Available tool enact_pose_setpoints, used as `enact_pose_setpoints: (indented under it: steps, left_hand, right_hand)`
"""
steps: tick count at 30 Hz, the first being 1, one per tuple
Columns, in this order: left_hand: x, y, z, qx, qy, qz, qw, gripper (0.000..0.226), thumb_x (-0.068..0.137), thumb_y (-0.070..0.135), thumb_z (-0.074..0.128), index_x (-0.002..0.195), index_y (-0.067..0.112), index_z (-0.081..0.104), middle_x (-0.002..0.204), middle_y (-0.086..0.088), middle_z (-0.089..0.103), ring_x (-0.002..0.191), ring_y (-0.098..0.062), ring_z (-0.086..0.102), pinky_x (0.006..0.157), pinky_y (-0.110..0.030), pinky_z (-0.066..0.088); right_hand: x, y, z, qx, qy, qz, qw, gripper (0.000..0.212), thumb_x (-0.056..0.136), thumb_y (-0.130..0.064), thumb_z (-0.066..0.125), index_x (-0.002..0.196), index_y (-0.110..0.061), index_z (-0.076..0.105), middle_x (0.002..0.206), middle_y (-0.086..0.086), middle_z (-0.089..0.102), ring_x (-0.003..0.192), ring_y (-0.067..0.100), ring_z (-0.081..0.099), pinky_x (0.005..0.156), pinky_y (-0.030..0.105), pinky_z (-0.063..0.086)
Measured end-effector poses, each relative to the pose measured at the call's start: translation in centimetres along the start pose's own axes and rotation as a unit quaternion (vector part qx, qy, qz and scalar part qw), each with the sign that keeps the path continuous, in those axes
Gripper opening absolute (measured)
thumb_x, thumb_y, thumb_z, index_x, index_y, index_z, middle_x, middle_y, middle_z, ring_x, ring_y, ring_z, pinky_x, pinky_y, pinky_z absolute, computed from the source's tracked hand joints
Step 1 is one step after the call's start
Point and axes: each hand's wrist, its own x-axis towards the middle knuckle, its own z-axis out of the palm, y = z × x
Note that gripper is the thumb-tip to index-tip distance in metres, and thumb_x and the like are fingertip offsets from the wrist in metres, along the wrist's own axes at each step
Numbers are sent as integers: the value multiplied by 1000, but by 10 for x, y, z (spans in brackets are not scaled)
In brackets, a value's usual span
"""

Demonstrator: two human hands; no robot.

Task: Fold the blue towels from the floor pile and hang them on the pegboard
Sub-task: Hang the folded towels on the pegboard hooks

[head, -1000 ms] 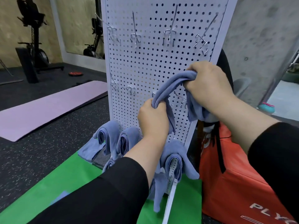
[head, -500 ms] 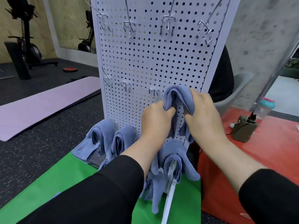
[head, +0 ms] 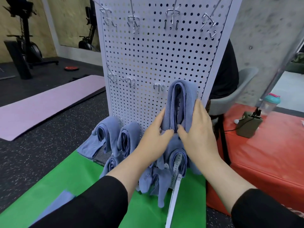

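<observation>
I have the white pegboard [head: 164,51] ahead with a folded blue towel [head: 179,102] draped over a middle-row hook. My left hand [head: 154,137] and right hand [head: 197,129] lie flat-fingered on its sides, smoothing it. Next I'd let go and fetch another. I count roughly four towels already hung lower down, though they overlap.

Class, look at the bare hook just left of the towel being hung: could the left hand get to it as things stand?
Probably yes. The left hand rests on the towel just below and right of that bare hook, and only open pegboard lies between them. It would first have to let go of the towel.
</observation>
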Motion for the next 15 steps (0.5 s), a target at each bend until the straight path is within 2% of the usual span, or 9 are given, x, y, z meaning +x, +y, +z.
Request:
enact_pose_setpoints:
  steps: [3, 5, 7, 8, 10, 11, 13, 15]
  left_hand:
    - [-7, -1, -10, 17, -10, -7, 1000, 60, 97, 17, 50, 138, 60, 42, 119, 35, 64, 107, -4, 62, 106, -40, 50]
    - [-12, -2, -18, 36, -14, -6, 999, 58, 97, 18, 47, 138, 58, 42, 116, 36, 64, 102, -2, 64, 98, -30, 52]
    - [-17, -6, -28, 67, -5, -12, 998, 53, 98, 17, 46, 140, 50, 44, 122, 34, 60, 104, 15, 58, 90, -15, 48]
    - [-21, -11, -34, 82, 11, -19, 996, 50, 99, 17, 48, 140, 45, 46, 129, 30, 58, 111, 17, 54, 92, -13, 45]
    - [-33, -26, -53, 118, 54, -48, 990, 47, 99, 18, 51, 144, 31, 50, 139, 14, 59, 127, 0, 53, 104, -24, 44]
    - [-42, -36, -64, 140, 66, -63, 986, 44, 99, 18, 52, 142, 26, 54, 138, 8, 62, 127, -7, 55, 106, -30, 45]
    - [-67, -63, -93, 185, 74, -95, 975, 39, 97, 18, 53, 135, 21, 60, 130, 3, 68, 120, -14, 62, 103, -35, 48]
    - [-100, -93, -134, 227, 80, -147, 959, 37, 97, 19, 54, 133, 19, 62, 125, 1, 71, 113, -18, 65, 100, -35, 50]
  right_hand:
    - [-18, -6, 1, 17, 20, -14, 1000, 90, 98, -32, 60, 161, -14, -2, 169, -3, -3, 156, 10, -4, 127, 38, 10]
    - [-32, -13, 3, 39, 59, -78, 994, 77, 101, -25, 56, 161, -10, 11, 169, -1, 3, 157, 13, 0, 127, 44, 12]
    - [-45, -23, 7, 57, 84, -158, 982, 67, 99, -18, 56, 157, -3, 26, 168, 7, 15, 156, 20, 12, 126, 49, 17]
    - [-51, -29, 12, 75, 80, -187, 976, 62, 98, -15, 56, 154, -2, 33, 166, 9, 21, 155, 22, 18, 124, 50, 21]
    - [-62, -44, 25, 123, 37, -206, 970, 51, 98, -16, 54, 148, -5, 46, 162, 6, 33, 152, 21, 29, 121, 46, 30]
    - [-68, -51, 33, 133, 6, -200, 971, 47, 99, -20, 52, 144, -8, 52, 159, 3, 39, 149, 17, 34, 119, 43, 34]
    - [-81, -64, 53, 129, -64, -185, 972, 41, 99, -27, 49, 135, -12, 61, 153, -2, 48, 143, 12, 42, 115, 37, 37]
    - [-98, -79, 81, 119, -133, -179, 968, 35, 100, -25, 53, 131, -14, 64, 152, -5, 49, 139, 9, 43, 112, 30, 37]
